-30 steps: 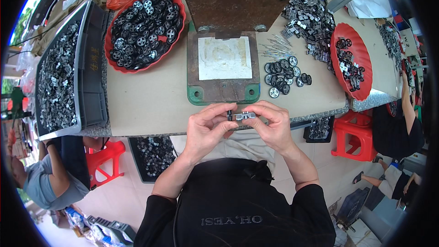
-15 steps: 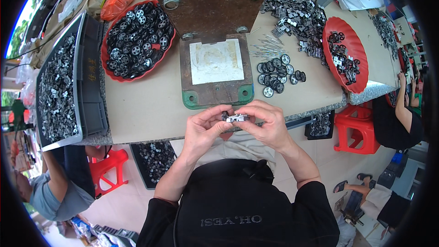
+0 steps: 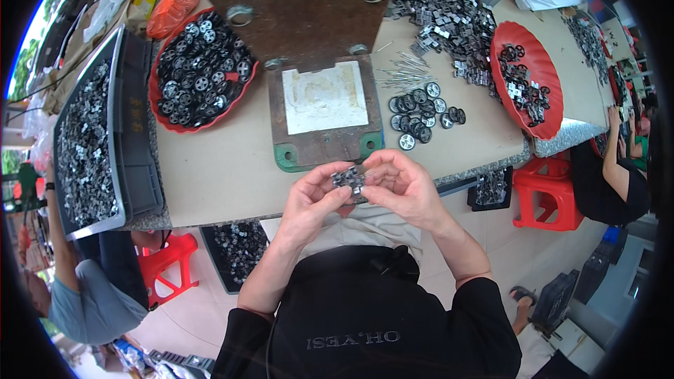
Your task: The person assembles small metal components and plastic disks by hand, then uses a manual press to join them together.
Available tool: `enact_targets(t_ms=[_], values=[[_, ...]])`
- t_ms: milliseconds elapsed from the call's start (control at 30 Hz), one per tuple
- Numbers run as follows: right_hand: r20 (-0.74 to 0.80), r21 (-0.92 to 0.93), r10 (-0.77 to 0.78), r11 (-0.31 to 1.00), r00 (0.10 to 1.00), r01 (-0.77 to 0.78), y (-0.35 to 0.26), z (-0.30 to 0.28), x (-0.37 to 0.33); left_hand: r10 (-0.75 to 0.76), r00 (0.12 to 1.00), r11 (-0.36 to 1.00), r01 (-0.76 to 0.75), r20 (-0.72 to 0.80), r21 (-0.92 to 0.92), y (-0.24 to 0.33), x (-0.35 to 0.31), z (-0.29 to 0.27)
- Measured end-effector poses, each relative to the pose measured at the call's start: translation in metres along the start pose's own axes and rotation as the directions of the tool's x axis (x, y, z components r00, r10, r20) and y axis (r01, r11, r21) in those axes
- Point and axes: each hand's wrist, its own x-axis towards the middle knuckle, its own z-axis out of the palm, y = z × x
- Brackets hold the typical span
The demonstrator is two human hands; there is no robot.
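A small black-and-silver toy car chassis piece is held in front of me, just past the table's near edge. My left hand is closed, pinching its left side between thumb and fingers. The curled fingers and thumb of my right hand grip its right end. Thin metal seems to stick out on that side, too small to make out. Just beyond my hands stands a press with a green-edged base and a white plate. Loose black wheels and thin metal pins lie to its right.
A red bowl of wheels and a grey bin of small parts stand left. Chassis pieces are heaped at the back right, by another red bowl. Red stools and other people are on both sides.
The chassis piece has turned in my fingers, from edge-on to showing its broad face. My hands stay at nearly the same place. The view has shifted slightly.
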Motion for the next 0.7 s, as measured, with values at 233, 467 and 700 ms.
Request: enact_targets(t_ms=[233, 467, 700], values=[[-0.062, -0.683, -0.159, 0.727, 0.985, 0.074, -0.013, -0.027, -0.004, 0.015, 0.999, 0.999, -0.014, -0.028, 0.030, -0.006, -0.003, -0.003], [0.103, -0.989, -0.476, 0.041, 0.873, 0.139, -0.007, -0.055, 0.008, -0.034, 0.998, 0.999, 0.035, -0.058, 0.010, -0.007, -0.003, -0.003], [-0.109, -0.887, -0.434, 0.449, 0.894, 0.110, -0.011, -0.034, -0.001, -0.051, 0.998, 0.999, 0.052, -0.032, 0.015, -0.010, -0.003, -0.004]])
